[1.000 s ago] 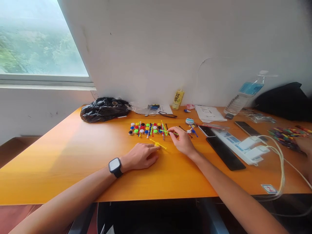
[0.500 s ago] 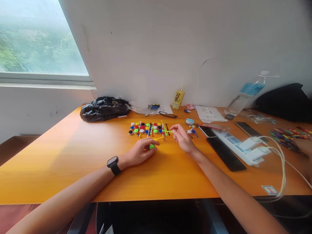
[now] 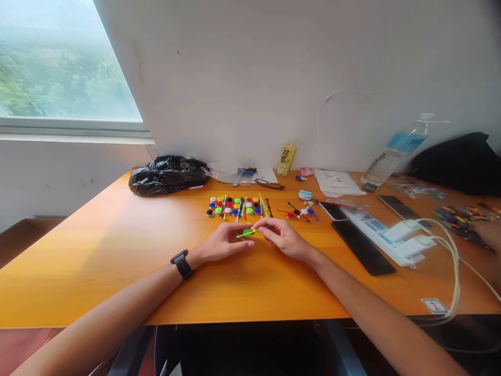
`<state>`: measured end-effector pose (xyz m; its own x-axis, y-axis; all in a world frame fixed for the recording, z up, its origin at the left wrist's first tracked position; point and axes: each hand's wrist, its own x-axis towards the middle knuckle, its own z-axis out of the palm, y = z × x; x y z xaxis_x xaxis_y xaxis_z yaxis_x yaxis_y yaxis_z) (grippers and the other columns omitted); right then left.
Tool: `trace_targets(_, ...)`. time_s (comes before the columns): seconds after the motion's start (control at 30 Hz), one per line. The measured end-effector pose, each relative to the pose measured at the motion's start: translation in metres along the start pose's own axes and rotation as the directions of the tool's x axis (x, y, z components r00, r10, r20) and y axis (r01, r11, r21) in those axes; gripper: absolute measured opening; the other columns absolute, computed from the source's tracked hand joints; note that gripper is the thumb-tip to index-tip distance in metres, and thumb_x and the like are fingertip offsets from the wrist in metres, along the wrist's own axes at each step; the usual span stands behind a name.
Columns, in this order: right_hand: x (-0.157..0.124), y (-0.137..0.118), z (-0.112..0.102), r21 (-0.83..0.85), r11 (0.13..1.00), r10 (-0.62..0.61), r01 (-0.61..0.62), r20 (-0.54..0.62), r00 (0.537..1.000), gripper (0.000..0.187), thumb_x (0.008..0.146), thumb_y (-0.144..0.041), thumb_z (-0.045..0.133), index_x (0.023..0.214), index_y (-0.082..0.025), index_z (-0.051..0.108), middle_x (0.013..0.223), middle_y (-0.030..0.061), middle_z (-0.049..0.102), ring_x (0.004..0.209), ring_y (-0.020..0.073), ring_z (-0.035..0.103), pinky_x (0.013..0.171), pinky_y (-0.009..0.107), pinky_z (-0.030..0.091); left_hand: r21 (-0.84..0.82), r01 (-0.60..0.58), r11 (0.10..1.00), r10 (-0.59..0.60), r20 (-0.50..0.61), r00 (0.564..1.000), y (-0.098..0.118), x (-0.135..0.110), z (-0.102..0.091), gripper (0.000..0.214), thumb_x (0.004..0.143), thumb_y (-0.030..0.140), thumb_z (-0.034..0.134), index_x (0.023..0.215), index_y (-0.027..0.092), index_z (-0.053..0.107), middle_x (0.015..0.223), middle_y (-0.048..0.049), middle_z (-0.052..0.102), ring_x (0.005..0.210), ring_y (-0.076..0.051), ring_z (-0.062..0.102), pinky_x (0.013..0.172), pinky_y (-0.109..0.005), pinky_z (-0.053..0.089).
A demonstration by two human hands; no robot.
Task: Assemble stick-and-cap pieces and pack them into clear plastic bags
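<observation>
Together, both hands meet near the middle of the orange tabletop (image 3: 117,250), just in front of a cluster of small coloured discs and sticks (image 3: 237,207). Left hand (image 3: 223,244), with a dark watch (image 3: 180,263) on its wrist, rests low on the tabletop with fingers curled in; its fingertips pinch a small green disc (image 3: 247,232). Right hand (image 3: 282,239) is likewise mostly closed, its thumb and forefinger nipped on the end of a thin yellow-green stick (image 3: 246,234) that runs leftward across the disc. Whether the stick is already seated in the disc or only lies against it is too small to tell.

Disc and stick sit between the 2 hands, just nearer the person than the cluster, touching both sets of fingertips.

Behind the cluster lie a black plastic bag (image 3: 166,175), a yellow packet (image 3: 286,159) standing by the wall, and papers (image 3: 336,183). To the right are 2 dark phones (image 3: 362,245), a white power strip (image 3: 385,230) with chargers and a looping cable, a tipped water bottle (image 3: 393,151), and a heap of coloured sticks (image 3: 460,216). Another person's hand (image 3: 491,235) enters at the right edge, cut off by the frame; what it grips cannot be made out. The tabletop's right end is also cut off.
</observation>
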<state>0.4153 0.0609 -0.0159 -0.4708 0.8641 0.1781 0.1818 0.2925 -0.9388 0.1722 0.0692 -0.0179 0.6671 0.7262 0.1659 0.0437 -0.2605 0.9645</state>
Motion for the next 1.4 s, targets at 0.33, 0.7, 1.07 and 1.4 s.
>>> trace_targets(0.33,-0.002,0.01,0.015,-0.134,0.987,-0.091,0.09,-0.007,0.996,0.019,0.106,-0.037,0.057,0.12,-0.025,0.058,0.102,0.0027,0.069,0.092,0.0186,0.065,0.082,0.032,0.05,0.184,-0.113,0.976,0.121,-0.036,0.992,-0.001,0.0,0.003,0.042,0.103,0.041,0.064,0.136,0.016,0.072,0.128,-0.0106,0.076,0.114,-0.03,0.072,0.099,-0.038,0.057)
trace_targets(0.7,-0.005,0.008,0.009,-0.331,0.928,-0.169,0.169,0.03,0.985,0.017,0.107,-0.031,0.054,0.12,-0.025,0.063,0.103,0.0032,0.072,0.084,0.0175,0.065,0.076,0.029,0.05,0.446,-0.237,0.863,0.301,-0.079,0.95,-0.005,-0.002,0.001,0.032,0.103,0.027,0.061,0.132,0.022,0.074,0.116,-0.0083,0.078,0.099,-0.022,0.073,0.088,-0.031,0.057)
trace_targets(1.07,-0.006,0.009,0.009,-0.428,0.882,-0.213,0.2,0.017,0.977,0.012,0.107,-0.032,0.054,0.111,-0.024,0.061,0.09,0.001,0.065,0.069,0.015,0.053,0.068,0.028,0.044,0.632,-0.272,0.726,0.391,-0.054,0.919,0.001,-0.003,0.001,0.033,0.099,0.015,0.064,0.129,0.025,0.075,0.12,-0.0079,0.079,0.107,-0.024,0.074,0.095,-0.038,0.059)
trace_targets(1.4,-0.009,0.004,0.015,-0.338,0.927,-0.159,0.165,0.046,0.986,0.023,0.103,-0.035,0.063,0.124,-0.026,0.059,0.094,0.0005,0.065,0.068,0.0138,0.056,0.066,0.027,0.048,0.603,-0.421,0.678,0.545,-0.028,0.838,-0.012,0.001,-0.004,0.038,0.093,0.002,0.054,0.106,0.022,0.083,0.105,-0.0077,0.081,0.101,-0.022,0.075,0.089,-0.037,0.063)
